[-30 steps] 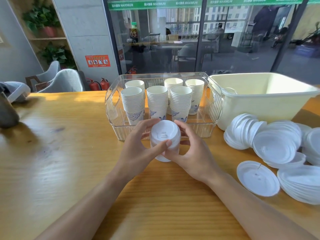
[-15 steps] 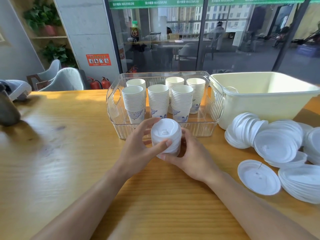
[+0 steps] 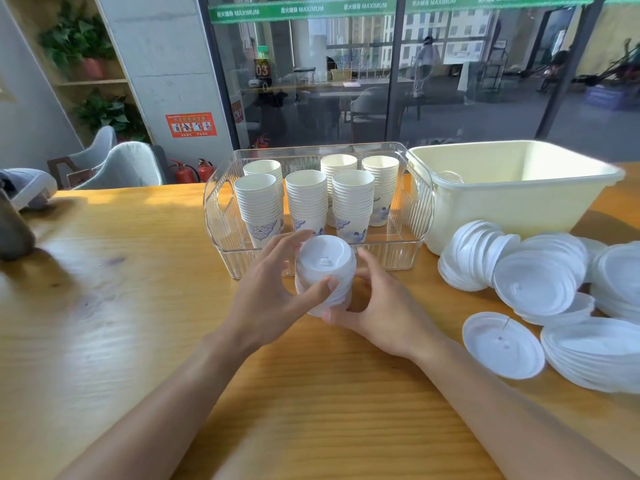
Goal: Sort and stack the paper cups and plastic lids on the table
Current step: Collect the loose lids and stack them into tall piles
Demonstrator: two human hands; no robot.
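Both hands hold a stack of white plastic lids [image 3: 325,268] just above the wooden table [image 3: 131,306], in front of the clear bin. My left hand [image 3: 273,292] grips its left side, thumb across the front. My right hand [image 3: 377,306] grips its right side and underside. Several stacks of white paper cups [image 3: 306,199] with blue print stand upright in the clear plastic bin [image 3: 412,237]. Loose and stacked white lids [image 3: 540,282] lie in heaps at the right, with a single lid [image 3: 502,344] flat on the table nearest me.
A pale yellow plastic tub [image 3: 512,199] stands right of the clear bin, behind the lid heaps. A dark object [image 3: 14,226] and a grey thing sit at the table's far left edge. Chairs stand beyond the table on the left.
The lid stack has been lifted slightly and tilted in both hands. My right hand has slid lower, under the stack.
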